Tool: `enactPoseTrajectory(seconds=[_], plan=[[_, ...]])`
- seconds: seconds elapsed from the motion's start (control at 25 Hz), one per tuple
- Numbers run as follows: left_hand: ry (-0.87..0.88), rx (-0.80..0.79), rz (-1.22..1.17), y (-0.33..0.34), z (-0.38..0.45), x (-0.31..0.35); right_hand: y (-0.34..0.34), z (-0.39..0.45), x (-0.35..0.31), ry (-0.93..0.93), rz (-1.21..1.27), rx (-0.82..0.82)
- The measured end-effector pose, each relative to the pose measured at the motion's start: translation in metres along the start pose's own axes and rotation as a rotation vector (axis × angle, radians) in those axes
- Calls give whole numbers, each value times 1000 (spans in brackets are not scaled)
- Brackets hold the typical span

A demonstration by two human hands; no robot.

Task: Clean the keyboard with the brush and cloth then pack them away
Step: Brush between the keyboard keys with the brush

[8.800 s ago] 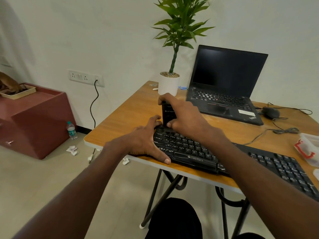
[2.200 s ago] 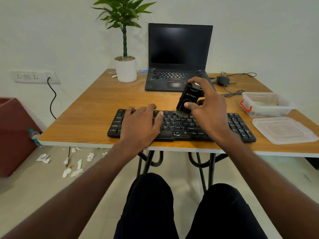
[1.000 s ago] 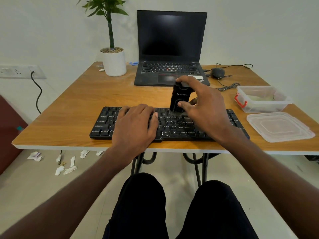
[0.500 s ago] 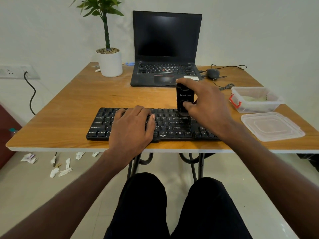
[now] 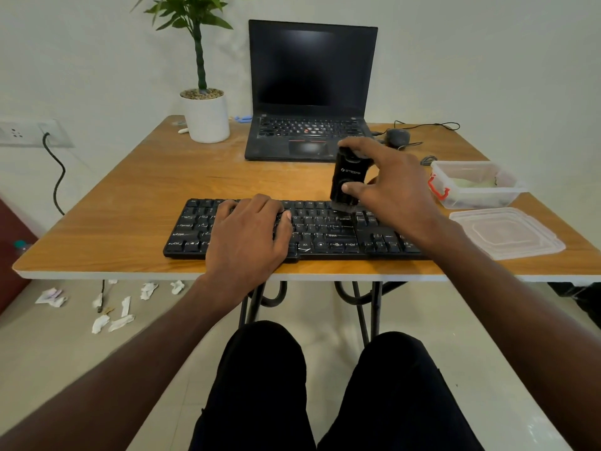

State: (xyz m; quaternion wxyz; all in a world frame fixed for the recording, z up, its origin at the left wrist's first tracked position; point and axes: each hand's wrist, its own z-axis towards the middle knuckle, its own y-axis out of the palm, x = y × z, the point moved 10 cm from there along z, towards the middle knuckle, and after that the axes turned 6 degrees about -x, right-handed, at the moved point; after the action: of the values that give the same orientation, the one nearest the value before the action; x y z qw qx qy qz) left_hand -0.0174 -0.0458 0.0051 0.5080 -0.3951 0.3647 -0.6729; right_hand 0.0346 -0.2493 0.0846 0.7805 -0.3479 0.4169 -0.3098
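- Right hand (image 5: 390,187) clamped on brush (image 5: 348,182), upright, bristles touching keyboard (image 5: 325,229) right of centre; moved rightward from half a second ago.
- Left hand (image 5: 250,232) flat, fingers spread, pinning keyboard on counter (image 5: 130,206).
- Brushing probably unfinished; cloth apparently inside open container (image 5: 471,183).

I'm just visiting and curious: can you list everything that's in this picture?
keyboard: one, black, table's near edge
brush: one, black, upright, bristles on the keys
laptop: one, black, open, far side
potted plant: one, green in white pot, left of laptop
mouse: one, dark, wired, right of laptop
container: one, clear, red clip, right side
lid: one, clear, lying before the container
table: one, wooden
paper scraps: several, white, on floor
wall socket: one, white, cable plugged in
left hand: flat on keyboard
right hand: grip on brush
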Motion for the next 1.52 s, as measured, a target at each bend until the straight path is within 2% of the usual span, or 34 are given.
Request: enactPoseTrajectory(seconds=[0.08,0.2,0.32,0.4,0.52,0.64,0.76,0.88,1.0,1.12,1.2,1.28,1.36,1.44,1.52], plan=[[1,2,-2,0,0,0,6,0,0,-5,12,-71],[3,11,1,0,0,1,-8,3,0,2,-157,-23],[2,9,2,0,0,0,-8,4,2,-5,-44,-63],[-4,16,24,-1,-1,1,-4,3,6,-3,-74,-104],[-13,15,55,-2,0,2,-10,3,10,-39,-161,-35],[-23,-6,50,-3,2,5,-7,-6,19,-47,5,-48],[-31,-10,-14,-3,12,24,4,-24,26,-65,38,-81],[-16,-22,-93,7,22,62,-4,-33,37,-37,5,7],[-5,-46,-24,22,20,78,-11,-37,45,29,-60,102],[-10,-41,-11,27,16,75,-3,-39,37,-40,62,39],[-22,-40,-9,25,16,74,-2,-39,38,-37,-52,25],[-22,-40,0,25,15,75,-13,-39,46,30,-181,91],[-20,-44,2,26,16,75,-20,-42,46,24,-126,163],[-20,-47,0,25,16,74,-14,-41,43,-19,34,121],[-22,-41,6,24,15,75,-9,-43,43,-9,-32,82]])
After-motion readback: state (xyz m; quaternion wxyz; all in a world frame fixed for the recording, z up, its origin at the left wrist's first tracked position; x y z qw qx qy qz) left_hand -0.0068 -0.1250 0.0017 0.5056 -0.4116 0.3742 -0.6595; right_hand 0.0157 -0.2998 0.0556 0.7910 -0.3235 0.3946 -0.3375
